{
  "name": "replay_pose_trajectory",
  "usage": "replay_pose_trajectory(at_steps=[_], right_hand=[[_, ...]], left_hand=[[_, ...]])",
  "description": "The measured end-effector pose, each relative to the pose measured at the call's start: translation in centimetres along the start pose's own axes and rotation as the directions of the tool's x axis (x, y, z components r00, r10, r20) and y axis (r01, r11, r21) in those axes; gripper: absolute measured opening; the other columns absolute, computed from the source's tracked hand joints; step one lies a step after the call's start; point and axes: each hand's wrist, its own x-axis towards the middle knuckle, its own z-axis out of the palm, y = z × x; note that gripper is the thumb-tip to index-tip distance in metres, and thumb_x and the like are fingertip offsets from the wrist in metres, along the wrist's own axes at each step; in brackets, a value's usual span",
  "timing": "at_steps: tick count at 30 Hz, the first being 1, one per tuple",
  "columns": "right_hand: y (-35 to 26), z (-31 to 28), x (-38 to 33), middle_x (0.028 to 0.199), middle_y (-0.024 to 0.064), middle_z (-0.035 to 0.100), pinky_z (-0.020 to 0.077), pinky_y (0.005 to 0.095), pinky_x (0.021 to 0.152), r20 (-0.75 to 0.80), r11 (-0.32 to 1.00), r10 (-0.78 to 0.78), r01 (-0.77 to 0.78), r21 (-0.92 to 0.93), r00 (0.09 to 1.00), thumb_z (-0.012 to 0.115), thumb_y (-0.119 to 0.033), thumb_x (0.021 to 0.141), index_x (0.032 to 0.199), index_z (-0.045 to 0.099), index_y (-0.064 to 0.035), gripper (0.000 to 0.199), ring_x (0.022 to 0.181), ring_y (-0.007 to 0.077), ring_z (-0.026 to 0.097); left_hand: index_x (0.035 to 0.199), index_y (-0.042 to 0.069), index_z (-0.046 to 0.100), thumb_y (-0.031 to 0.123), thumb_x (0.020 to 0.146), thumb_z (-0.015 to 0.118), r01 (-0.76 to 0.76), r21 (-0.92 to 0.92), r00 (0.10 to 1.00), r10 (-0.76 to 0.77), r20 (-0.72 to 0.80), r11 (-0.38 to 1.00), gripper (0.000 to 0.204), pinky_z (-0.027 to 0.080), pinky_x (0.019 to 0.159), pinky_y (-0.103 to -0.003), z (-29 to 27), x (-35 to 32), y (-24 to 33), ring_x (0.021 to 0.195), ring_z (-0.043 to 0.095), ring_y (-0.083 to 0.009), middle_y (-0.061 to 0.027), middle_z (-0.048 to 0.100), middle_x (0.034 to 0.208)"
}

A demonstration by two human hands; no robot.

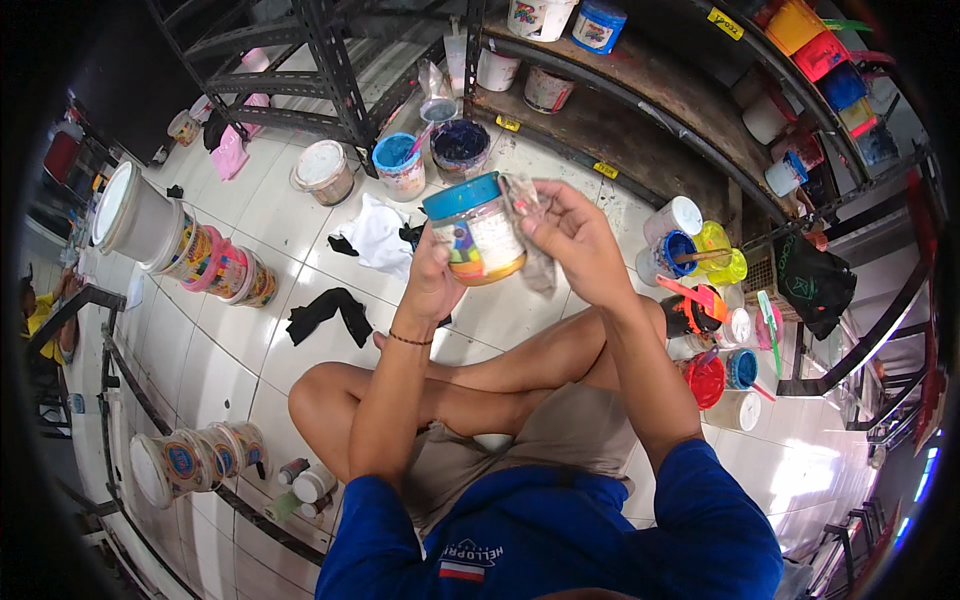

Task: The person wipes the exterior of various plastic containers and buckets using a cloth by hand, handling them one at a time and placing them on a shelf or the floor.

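My left hand (pixel 430 280) grips a clear plastic jar (pixel 482 238) with a blue lid, a colourful label and something yellow at its bottom. The jar is held slightly tilted above my crossed legs. My right hand (pixel 578 240) pinches a crumpled greyish rag (pixel 530 230), which lies against the jar's right side and partly covers it. Its edge is smeared by motion. On the tiled floor beyond my hands lie a white cloth (pixel 382 235) and a black cloth (pixel 330 316).
Paint tubs stand ahead, including a light-blue one (pixel 400 182) and a dark-blue one (pixel 461 165). To my right cluster open pots, one of them red (pixel 706 380). Stacked buckets (pixel 140 215) stand at the left. A metal shelf (pixel 640 110) runs across the back right.
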Motion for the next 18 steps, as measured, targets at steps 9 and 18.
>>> replay_pose_trajectory(at_steps=[9,18], right_hand=[[0.7,2.4,-1.3,0.092,0.0140,0.062,0.0488,0.0315,0.066,0.018,0.621,-0.502,0.374,-0.689,0.865,0.071,-0.003,0.079,0.099,0.067,0.0001,0.021,0.079,0.0276,0.062],[1.4,3.6,-1.2,0.087,0.0132,0.063,0.0480,0.0315,0.065,-0.128,0.757,-0.406,0.254,-0.602,0.905,0.070,-0.006,0.082,0.091,0.068,0.0001,0.012,0.075,0.0228,0.062]], left_hand=[[0.137,0.000,0.042,0.035,0.093,0.059,-0.043,0.280,0.988,0.082,-0.128,0.959,0.058,0.037,0.106,-0.035,2.5,-0.1,-0.5,0.120,0.052,-0.0189,-0.0100,0.055,0.129],[0.136,0.003,0.044,0.045,0.086,0.064,-0.023,0.149,0.992,0.041,-0.120,0.989,0.069,0.038,0.106,-0.041,1.2,-0.2,-0.3,0.123,0.052,-0.0226,-0.0103,0.054,0.132]])
